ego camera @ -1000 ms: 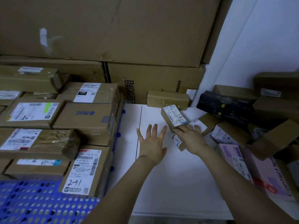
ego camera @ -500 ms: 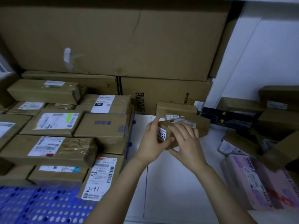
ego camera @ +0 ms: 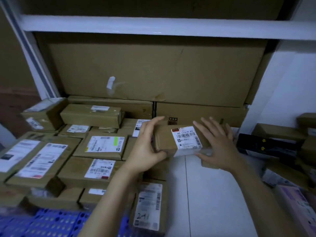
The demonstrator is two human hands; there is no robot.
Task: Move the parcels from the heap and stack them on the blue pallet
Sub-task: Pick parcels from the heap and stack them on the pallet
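Note:
A small brown parcel [ego camera: 166, 140] with a white barcode label is lifted above the floor between both hands. My left hand [ego camera: 145, 151] grips its left end, thumb under and fingers over the top. My right hand [ego camera: 217, 144] lies on its right end with fingers spread and nearly straight. Several labelled brown parcels [ego camera: 102, 144] are stacked on the blue pallet [ego camera: 56, 223] at the left. The heap [ego camera: 277, 146] of boxes lies at the right edge.
Large cardboard cartons [ego camera: 153, 74] stand against the back under a white shelf [ego camera: 153, 26]. A black box [ego camera: 266, 147] and a pink box [ego camera: 297, 209] sit in the heap at right. White floor [ego camera: 213, 194] runs between pallet and heap.
Both hands have lifted the small parcel from the floor and turned it label-up, carrying it left toward the stack. The view has tilted upward, showing the shelf.

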